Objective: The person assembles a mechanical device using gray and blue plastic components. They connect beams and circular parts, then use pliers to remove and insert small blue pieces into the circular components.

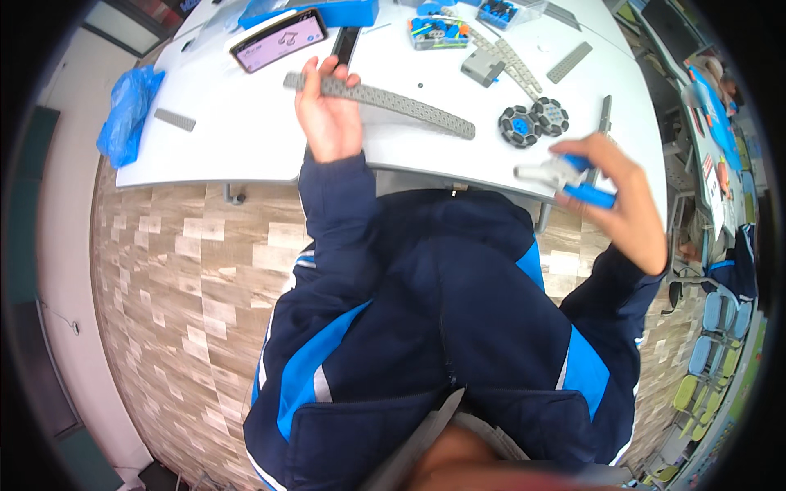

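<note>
Head view, going left to right: blue plastic bag point(127, 114) hangs off the left edge of the white table point(246, 139), with a phone point(280, 39) near the far-left corner. Left hand point(329, 114) has its grip closed around a long grey perforated beam point(381, 101) lying across the middle. Two round wheels point(532, 121) sit near the front edge. Right hand point(618, 196) is closed around a blue-handled tool point(573, 182), held just off the front-right edge.

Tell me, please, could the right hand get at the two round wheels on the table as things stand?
Probably yes, but not freely: the wheels lie on bare table just beyond the right hand with nothing between them, though that hand already grips a blue-handled tool.
</note>
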Demonstrator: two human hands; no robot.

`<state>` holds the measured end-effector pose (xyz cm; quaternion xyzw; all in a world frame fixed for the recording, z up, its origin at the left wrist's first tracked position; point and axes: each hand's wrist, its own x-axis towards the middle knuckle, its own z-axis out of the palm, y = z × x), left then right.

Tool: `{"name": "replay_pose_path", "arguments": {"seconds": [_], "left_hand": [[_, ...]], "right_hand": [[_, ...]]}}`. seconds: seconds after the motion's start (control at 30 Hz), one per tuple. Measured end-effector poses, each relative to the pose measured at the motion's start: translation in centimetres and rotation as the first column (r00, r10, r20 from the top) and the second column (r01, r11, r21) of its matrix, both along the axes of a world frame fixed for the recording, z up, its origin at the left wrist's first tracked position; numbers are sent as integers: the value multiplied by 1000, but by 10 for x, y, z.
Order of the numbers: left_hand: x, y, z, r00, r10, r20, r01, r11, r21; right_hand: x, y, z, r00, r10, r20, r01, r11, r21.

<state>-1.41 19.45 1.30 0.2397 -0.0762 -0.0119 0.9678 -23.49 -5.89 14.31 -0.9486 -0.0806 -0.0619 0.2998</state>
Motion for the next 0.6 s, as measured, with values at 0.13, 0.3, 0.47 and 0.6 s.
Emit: {"name": "replay_pose_path", "arguments": {"seconds": [0.13, 0.3, 0.47, 0.6], "left_hand": [[-28, -9, 2, 977, -212, -33, 206, 970, -130], [-79, -52, 13, 907, -418, 46, 416, 879, -233], [-101, -79, 14, 944, -329, -10, 325, 938, -118], [-110, -85, 11, 957, -287, -36, 284, 911, 299]], "right_hand": [[-16, 9, -44, 979, -201, -40, 205, 960, 189], [-18, 12, -92, 923, -169, 345, 159, 986, 55], [-32, -2, -97, 928, -170, 331, 180, 984, 0], [-36, -36, -95, 874, -320, 365, 336, 942, 20]]}}
